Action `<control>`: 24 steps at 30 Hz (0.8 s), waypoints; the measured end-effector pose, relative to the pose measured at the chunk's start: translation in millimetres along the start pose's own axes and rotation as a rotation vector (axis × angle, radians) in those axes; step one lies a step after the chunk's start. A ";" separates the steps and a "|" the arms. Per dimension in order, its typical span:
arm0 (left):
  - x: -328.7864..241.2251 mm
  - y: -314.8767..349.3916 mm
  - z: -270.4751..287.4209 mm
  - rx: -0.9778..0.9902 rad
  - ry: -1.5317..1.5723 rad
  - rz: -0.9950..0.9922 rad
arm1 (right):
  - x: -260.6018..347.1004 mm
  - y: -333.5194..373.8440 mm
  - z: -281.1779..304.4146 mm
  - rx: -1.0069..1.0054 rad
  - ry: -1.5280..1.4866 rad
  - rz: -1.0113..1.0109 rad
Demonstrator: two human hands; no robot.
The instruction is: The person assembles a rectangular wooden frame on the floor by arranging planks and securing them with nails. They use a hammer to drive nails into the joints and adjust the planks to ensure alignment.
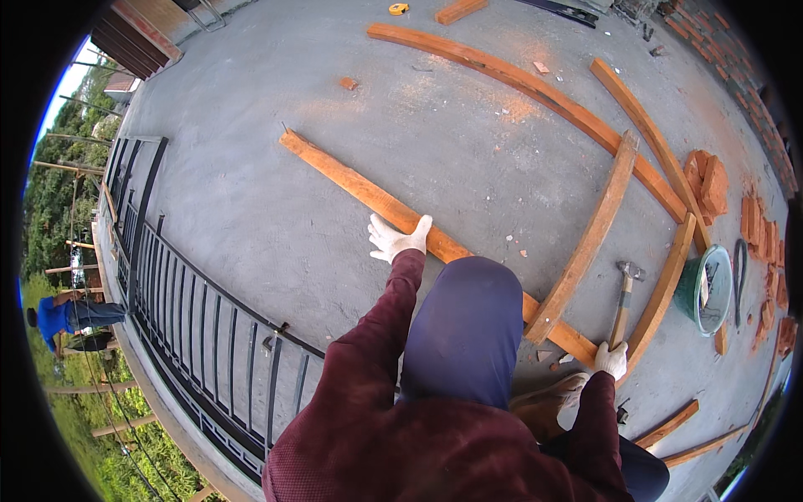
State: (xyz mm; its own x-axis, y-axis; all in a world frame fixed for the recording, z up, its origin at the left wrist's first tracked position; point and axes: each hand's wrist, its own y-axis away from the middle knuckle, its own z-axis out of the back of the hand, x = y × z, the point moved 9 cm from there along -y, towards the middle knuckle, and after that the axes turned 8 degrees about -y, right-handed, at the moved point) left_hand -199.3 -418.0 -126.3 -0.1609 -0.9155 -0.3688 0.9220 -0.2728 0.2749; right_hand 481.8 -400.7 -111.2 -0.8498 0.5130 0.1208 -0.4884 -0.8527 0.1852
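My left hand [396, 240], in a white glove, has its fingers spread at the near edge of a long wooden beam [368, 193]. Its thumb side overlaps the beam; whether it presses on it I cannot tell. A nail stands out at the beam's far left end. My right hand [611, 361], also gloved, is closed round the wooden handle of a hammer [622, 305], whose metal head points away from me. Beside it, a second beam [585, 243] crosses the long one, and a shorter beam [665, 293] lies to the right. My knee hides part of the long beam.
More beams [502, 74] lie across the concrete floor [276, 217]. A green bucket [693, 289], broken bricks [713, 186] and a dark hose-like loop [739, 280] are at right. A black metal railing [213, 322] runs along the left, with another person [75, 316] beyond. A yellow tape measure [399, 9] lies far off.
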 end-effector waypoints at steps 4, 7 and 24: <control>-10.0 -11.8 -12.2 0.038 -0.068 0.198 | 13.9 0.1 -1.5 0.038 0.043 0.059; -9.6 -16.6 -17.1 -0.018 -0.058 0.229 | 16.4 4.4 -1.5 0.031 0.046 0.045; -16.8 -35.5 -30.8 -0.068 -0.003 0.149 | 17.1 12.2 -0.5 0.008 -0.062 0.074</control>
State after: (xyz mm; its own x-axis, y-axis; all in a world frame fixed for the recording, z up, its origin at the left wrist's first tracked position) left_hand -218.5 -383.8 -157.2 -0.0213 -0.9451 -0.3261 0.9575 -0.1131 0.2653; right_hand 461.2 -402.4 -107.4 -0.8692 0.4543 0.1949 -0.4234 -0.8877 0.1811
